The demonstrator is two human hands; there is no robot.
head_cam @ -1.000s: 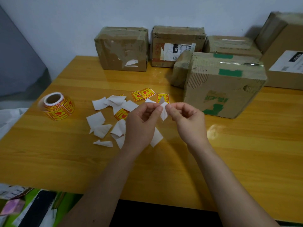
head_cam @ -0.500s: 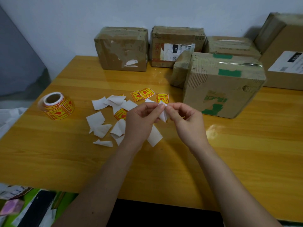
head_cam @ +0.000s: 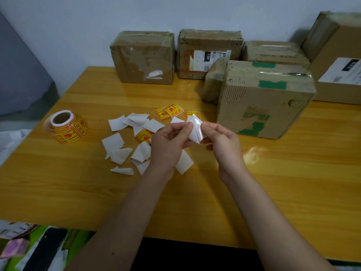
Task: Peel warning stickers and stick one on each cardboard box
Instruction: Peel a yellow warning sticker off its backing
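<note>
Right, grip first:
grip: left hand [head_cam: 168,145] and right hand [head_cam: 222,141] both pinch one white sticker piece [head_cam: 195,130] between them, held above the table [head_cam: 58,188]; its white side faces the camera, printed face not visible
left hand: thumb and forefinger curled on the piece's left edge
right hand: fingertips curled on its right edge
just under and left of grip: scattered white backing scraps [head_cam: 113,142], some curled; one printed sticker [head_cam: 143,135] among them
just behind grip: loose yellow-red stickers [head_cam: 172,112] flat on the table
far left of grip: sticker roll [head_cam: 66,128], lying on its side, core open toward camera
right of grip, near: large cardboard box [head_cam: 263,102], green tape and print, taped shut, contents hidden
behind grip: row of taped boxes [head_cam: 143,57] against the wall, all closed, contents not visible; one carries a white shipping label [head_cam: 209,59]
</note>
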